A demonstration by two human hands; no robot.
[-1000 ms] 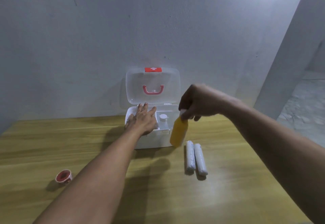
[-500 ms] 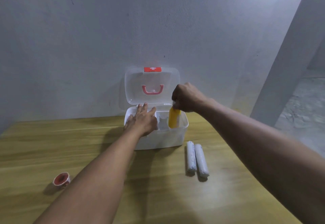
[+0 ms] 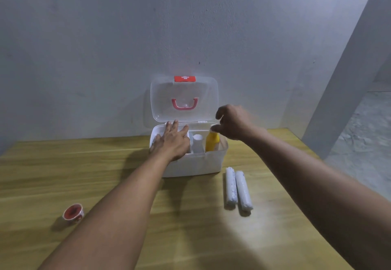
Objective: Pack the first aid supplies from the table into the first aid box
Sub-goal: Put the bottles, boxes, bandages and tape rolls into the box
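1. The first aid box (image 3: 196, 165) is being taken as the landmark: it is standing on the wooden table (image 3: 105, 176) against the wall, with its clear lid (image 3: 184, 92) propped upright behind it.
2. The left hand (image 3: 171, 142) is being laid flat, fingers spread and closed on nothing, across the left part of the box's opening, apparently to steady the box.
3. The right hand (image 3: 233, 122) is being held just above the box's right rim, fingers loosely parted and curled; nothing is being gripped, though the thumb tip is seen at or just beside the cap of the yellow bottle (image 3: 212, 142), and contact cannot be told.
4. The yellow bottle is being kept upright inside the right part of the box, with a white bottle (image 3: 197, 143) standing just to its left.
5. Two white gauze rolls (image 3: 238, 188) are being left on the table, side by side and touching, just in front of the box's right corner; their long axes are running away from the box toward the person.
6. The rolls are judged the likely next pick: they are lying below and nearer the right hand, which would best be brought back from the box and closed across their short width.
7. A small red tape roll (image 3: 73, 212) is being left well to the front-left of the box, nearer the left arm.
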